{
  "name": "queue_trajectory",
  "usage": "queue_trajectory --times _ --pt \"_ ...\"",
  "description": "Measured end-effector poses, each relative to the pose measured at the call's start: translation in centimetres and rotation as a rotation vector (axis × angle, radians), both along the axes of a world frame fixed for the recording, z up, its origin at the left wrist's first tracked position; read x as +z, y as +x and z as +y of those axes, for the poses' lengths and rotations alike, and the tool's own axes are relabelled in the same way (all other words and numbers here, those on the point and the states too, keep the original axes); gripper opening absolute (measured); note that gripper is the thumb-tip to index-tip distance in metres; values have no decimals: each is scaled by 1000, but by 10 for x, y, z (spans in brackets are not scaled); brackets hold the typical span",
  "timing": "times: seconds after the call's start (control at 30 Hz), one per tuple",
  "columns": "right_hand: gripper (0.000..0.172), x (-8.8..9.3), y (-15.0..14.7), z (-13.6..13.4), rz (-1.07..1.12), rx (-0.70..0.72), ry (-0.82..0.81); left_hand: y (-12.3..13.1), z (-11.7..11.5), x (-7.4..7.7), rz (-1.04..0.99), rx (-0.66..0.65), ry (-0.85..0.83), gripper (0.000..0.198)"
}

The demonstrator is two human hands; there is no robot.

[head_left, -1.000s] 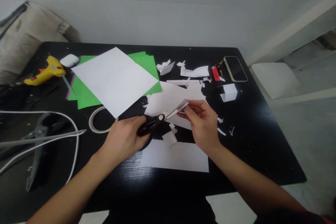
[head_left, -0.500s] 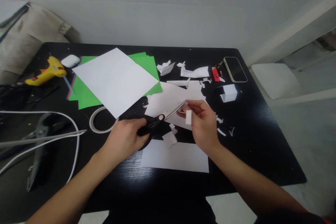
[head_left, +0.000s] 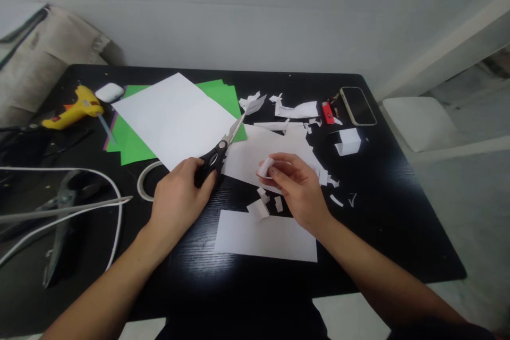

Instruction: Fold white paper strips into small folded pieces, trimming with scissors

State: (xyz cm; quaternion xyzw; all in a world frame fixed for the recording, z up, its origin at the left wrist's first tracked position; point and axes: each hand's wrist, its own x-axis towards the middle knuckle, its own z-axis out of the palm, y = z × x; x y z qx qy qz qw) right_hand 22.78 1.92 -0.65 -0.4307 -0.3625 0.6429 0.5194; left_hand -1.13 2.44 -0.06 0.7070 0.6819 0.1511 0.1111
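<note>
My left hand (head_left: 180, 199) grips the black handles of a pair of scissors (head_left: 221, 147); the blades are closed and point up and away to the right, over a white sheet (head_left: 175, 117). My right hand (head_left: 297, 186) pinches a small folded piece of white paper (head_left: 265, 167) between thumb and fingers, just above the black table (head_left: 382, 212). Small white offcuts (head_left: 263, 203) lie on the table under and between my hands. A white rectangular sheet (head_left: 266, 235) lies in front of my wrists.
Green sheets (head_left: 131, 143) lie under the big white sheet. A yellow glue gun (head_left: 71, 109), an earbud case (head_left: 109, 92), pliers (head_left: 59, 212) and white cable (head_left: 115, 212) are at the left. A phone (head_left: 357, 105), red lighter (head_left: 327, 112) and paper scraps (head_left: 295, 110) are at the back right.
The scissors cut a small piece off the paper; it dropped to the table. My left hand then swung the scissors left and away, and my right hand drew the folded paper down and left.
</note>
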Motion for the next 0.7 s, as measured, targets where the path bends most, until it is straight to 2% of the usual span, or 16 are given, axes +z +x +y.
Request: queue_trajectory --times 0.17,0.37,0.7 --pt "24 3 -1 1 56 55 -69 -2 0 -1 33 -22 65 29" --pt "29 1 -3 1 71 80 -89 -2 0 -3 52 -17 37 28" --pt "21 0 -4 -1 82 117 -113 -4 3 -6 36 -41 73 31"
